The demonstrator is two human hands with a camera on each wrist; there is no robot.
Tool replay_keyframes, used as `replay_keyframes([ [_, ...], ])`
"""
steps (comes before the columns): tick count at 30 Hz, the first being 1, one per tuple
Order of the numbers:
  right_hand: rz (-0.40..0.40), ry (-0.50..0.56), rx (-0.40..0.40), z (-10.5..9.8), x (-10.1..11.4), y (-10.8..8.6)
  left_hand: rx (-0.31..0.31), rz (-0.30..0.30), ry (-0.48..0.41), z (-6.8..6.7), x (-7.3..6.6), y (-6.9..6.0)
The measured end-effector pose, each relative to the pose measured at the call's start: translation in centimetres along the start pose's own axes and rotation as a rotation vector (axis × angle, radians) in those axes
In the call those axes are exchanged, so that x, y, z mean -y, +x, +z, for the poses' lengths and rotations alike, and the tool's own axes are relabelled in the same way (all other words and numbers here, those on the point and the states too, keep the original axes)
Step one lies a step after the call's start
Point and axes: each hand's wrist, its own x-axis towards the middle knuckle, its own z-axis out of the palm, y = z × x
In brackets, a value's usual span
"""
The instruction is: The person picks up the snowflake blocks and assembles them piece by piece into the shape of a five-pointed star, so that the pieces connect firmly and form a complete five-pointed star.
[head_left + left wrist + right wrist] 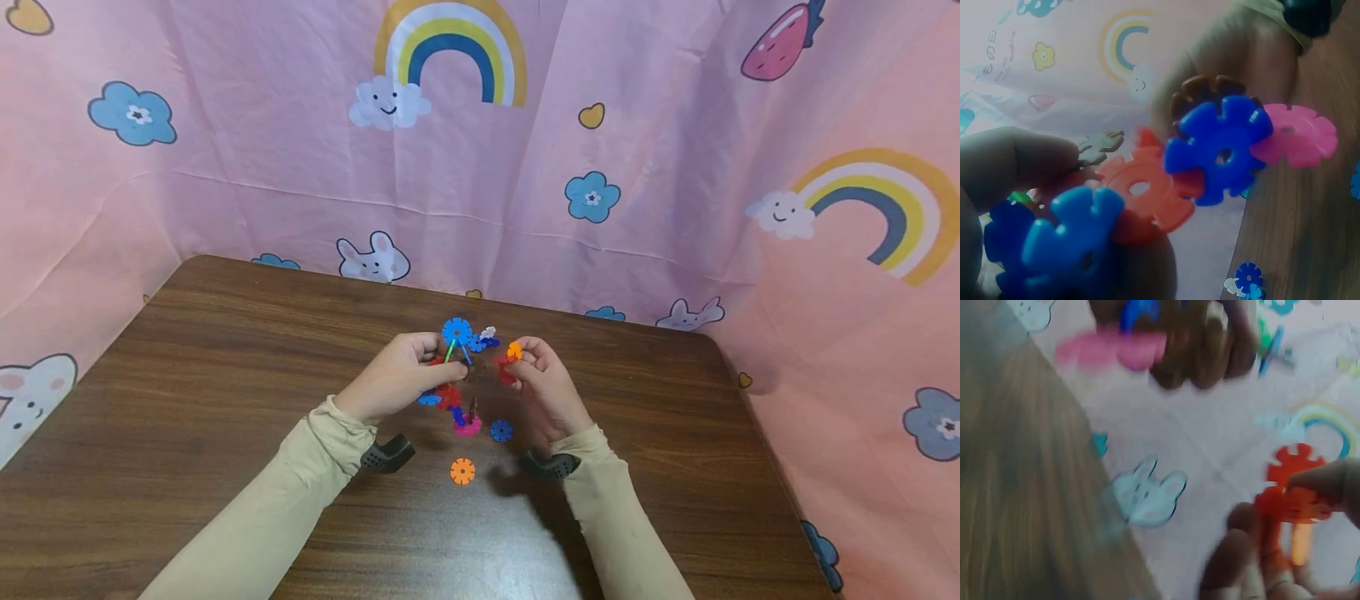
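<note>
My left hand grips a chain of interlocked plastic snowflake discs. It includes a light blue disc at the top, a red disc, a dark blue disc and a pink disc at the low end. A brown disc sits behind the dark blue one. Between thumb and fingers, my right hand pinches joined red discs with an orange disc beside them. A gap separates the two pieces. Fingers hide part of the left chain.
On the wooden table lie a loose orange disc and a loose blue disc. Beyond the hands is a small cluster with a white disc and blue ones. A pink patterned curtain hangs behind the table.
</note>
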Motion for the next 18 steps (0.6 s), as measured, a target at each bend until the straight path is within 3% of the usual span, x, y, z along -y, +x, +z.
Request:
replay_keyframes([
  [4,-0.125,-0.028,-0.003,1.6,1.3,-1.2,-0.008,0.014,0.018,0.0,-0.2,-0.1],
  [8,-0.196,-0.116,0.01,2.8,2.1,-2.0,-0.013,0.031,0.032,0.0,-0.4,-0.2],
  [18,-0.245,-0.289,-0.023,3.5,2.4,-2.6,-0.01,0.061,-0.004,0.1,-0.3,-0.2],
])
